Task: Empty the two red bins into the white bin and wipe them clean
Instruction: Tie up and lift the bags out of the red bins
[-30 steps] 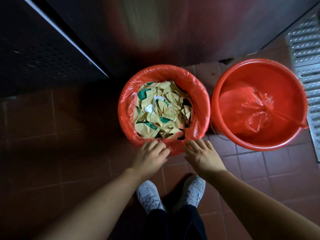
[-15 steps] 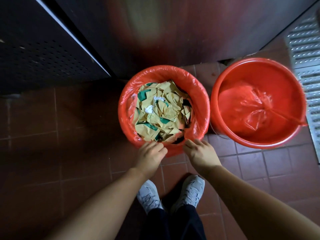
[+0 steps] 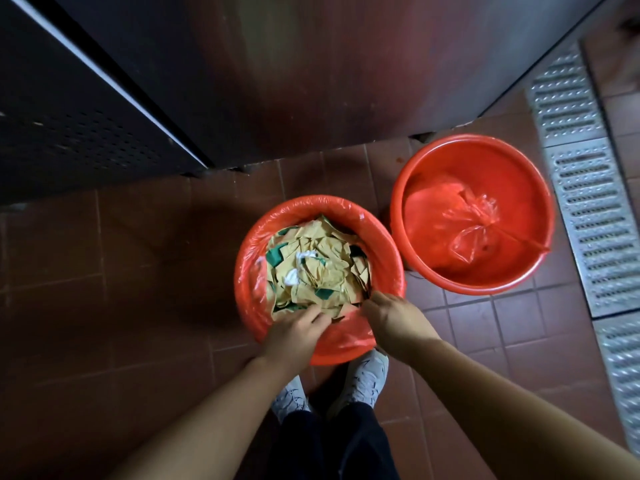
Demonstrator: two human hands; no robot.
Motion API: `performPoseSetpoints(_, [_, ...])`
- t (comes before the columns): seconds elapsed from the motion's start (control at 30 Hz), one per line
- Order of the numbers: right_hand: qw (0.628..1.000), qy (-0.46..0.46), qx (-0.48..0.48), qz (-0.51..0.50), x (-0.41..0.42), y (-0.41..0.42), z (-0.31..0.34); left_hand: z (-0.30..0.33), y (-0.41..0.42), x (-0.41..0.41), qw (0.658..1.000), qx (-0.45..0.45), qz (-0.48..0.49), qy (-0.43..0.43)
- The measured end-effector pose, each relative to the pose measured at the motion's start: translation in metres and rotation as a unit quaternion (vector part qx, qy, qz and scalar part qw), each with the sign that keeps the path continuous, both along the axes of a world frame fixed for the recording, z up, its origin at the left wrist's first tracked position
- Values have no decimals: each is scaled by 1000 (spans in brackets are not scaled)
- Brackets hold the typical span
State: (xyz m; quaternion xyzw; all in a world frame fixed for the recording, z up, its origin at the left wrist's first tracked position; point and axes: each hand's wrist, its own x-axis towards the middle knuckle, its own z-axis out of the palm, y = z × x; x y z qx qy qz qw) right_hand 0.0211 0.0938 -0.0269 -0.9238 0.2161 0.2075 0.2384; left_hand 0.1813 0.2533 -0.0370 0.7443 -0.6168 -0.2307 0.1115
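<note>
Two red bins stand on the tiled floor. The left red bin [image 3: 250, 261] is lined with a red plastic liner [image 3: 349, 336] and filled with yellow and green paper scraps [image 3: 318, 268]. My left hand [image 3: 298, 336] and my right hand [image 3: 394, 318] both reach over its near rim, fingers curled on the liner's edge. The right red bin [image 3: 502, 161] holds only a crumpled red plastic bag [image 3: 464, 223]. No white bin is in view.
A dark metal cabinet [image 3: 311, 81] rises right behind the bins. A perforated metal drain grate [image 3: 588, 209] runs along the floor at the right. My white shoes [image 3: 363, 379] are directly under the left bin's near edge.
My hands went from the outside of the near rim to over it, fingers curling on the liner. The left bin has come toward my feet, away from the cabinet.
</note>
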Motion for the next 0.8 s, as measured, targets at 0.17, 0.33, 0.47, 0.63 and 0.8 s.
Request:
performPoseSetpoints(0.17, [912, -19, -22, -409, 2, -14, -21, -14, -13, -1, 997, 53, 52, -32])
performPoseSetpoints(0.33, [853, 23, 41, -519, -5, -21, -43, -26, -11, -7, 997, 50, 43, -43])
performPoseSetpoints(0.47, [822, 17, 20, -569, -7, -17, -56, -32, -7, -11, 998, 13, 15, -57])
performPoseSetpoints(0.63, [809, 7, 7, -588, -3, -19, -57, -34, -6, -11, 998, -14, 12, -53])
performPoseSetpoints(0.8, [862, -85, -7, -500, 29, -8, -39, -30, -10, -6, 998, -27, 30, -53])
